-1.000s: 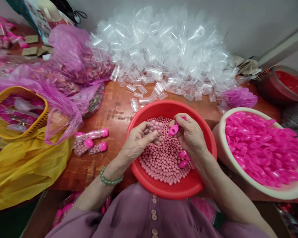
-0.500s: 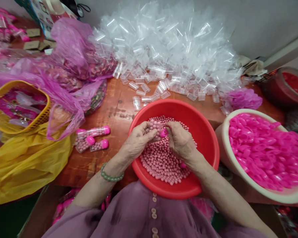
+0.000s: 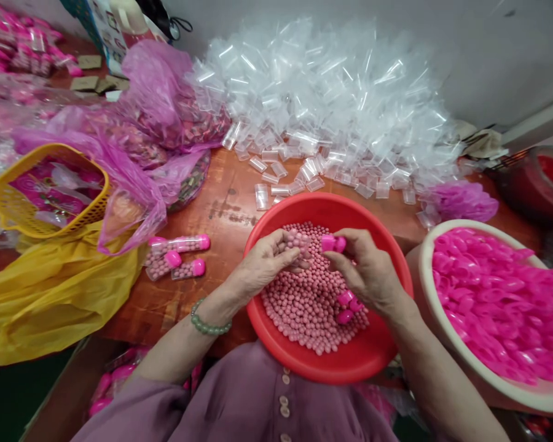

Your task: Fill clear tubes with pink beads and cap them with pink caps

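Note:
My left hand (image 3: 262,265) holds a small clear tube (image 3: 297,240) filled with pink balls over the red basin (image 3: 378,233). My right hand (image 3: 366,270) pinches a bright pink cap (image 3: 332,244) just right of the tube's open end, apart from it, with a few more caps (image 3: 346,306) tucked in the palm. The basin holds a heap of pink balls (image 3: 304,307).
Three capped filled tubes (image 3: 177,255) lie left of the basin. A large pile of empty clear tubes (image 3: 322,104) sits behind it. At the right stands a cream bowl (image 3: 431,294) of pink caps (image 3: 498,294). A yellow basket (image 3: 13,209) and pink bags (image 3: 133,159) are left.
The right hand came to the tube's end half a second ago, then drew back right with a pink cap between its fingers. The view shifted slightly.

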`<state>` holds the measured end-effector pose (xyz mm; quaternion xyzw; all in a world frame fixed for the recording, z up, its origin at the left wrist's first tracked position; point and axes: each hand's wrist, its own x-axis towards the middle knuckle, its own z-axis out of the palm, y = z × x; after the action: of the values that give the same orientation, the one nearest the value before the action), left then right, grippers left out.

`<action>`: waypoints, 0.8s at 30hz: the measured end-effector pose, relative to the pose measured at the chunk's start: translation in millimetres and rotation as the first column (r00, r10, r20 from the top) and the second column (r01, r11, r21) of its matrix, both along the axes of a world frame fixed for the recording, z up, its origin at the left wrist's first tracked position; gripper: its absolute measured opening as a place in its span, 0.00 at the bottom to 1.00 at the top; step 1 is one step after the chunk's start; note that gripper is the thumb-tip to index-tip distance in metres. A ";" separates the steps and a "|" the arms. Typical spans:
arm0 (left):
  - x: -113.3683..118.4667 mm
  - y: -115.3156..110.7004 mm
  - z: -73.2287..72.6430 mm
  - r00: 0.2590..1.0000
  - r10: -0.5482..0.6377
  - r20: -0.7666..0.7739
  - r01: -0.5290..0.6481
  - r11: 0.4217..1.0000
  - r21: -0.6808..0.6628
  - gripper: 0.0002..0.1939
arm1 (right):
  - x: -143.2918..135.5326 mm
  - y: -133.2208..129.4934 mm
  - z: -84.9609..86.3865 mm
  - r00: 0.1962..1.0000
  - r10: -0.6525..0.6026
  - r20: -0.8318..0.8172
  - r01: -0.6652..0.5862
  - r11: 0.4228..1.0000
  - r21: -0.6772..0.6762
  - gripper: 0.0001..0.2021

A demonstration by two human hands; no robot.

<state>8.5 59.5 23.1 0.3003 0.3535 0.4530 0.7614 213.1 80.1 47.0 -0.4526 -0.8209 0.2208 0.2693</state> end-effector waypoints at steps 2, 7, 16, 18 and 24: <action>0.5 -0.5 0.0 0.996 -0.008 -0.089 0.017 0.994 0.107 0.12 | 3.3 5.5 5.7 0.985 -0.057 -0.163 0.032 0.988 -0.149 0.12; 1.6 0.1 0.8 0.965 0.077 -0.252 -0.010 0.966 0.258 0.09 | -0.6 15.7 7.3 0.890 -0.135 -0.435 -0.044 0.925 -0.377 0.13; -1.7 1.5 -2.3 0.933 0.000 -0.361 0.072 0.980 0.186 0.13 | -7.1 16.8 0.0 0.815 -0.182 -0.551 -0.075 0.908 -0.411 0.13; -2.3 1.6 -1.8 0.933 -0.014 -0.361 0.092 0.976 0.199 0.15 | -8.2 17.0 -2.3 0.838 -0.160 -0.522 -0.066 0.919 -0.389 0.13; -1.4 1.9 -1.6 0.953 -0.039 -0.301 0.108 0.970 0.216 0.15 | -12.0 18.3 -8.1 0.927 -0.032 -0.373 -0.072 0.962 -0.262 0.16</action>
<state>7.1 61.4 21.4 0.4635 0.3964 0.4121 0.6769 201.1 98.3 38.9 -0.4264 -0.7209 0.4160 0.3541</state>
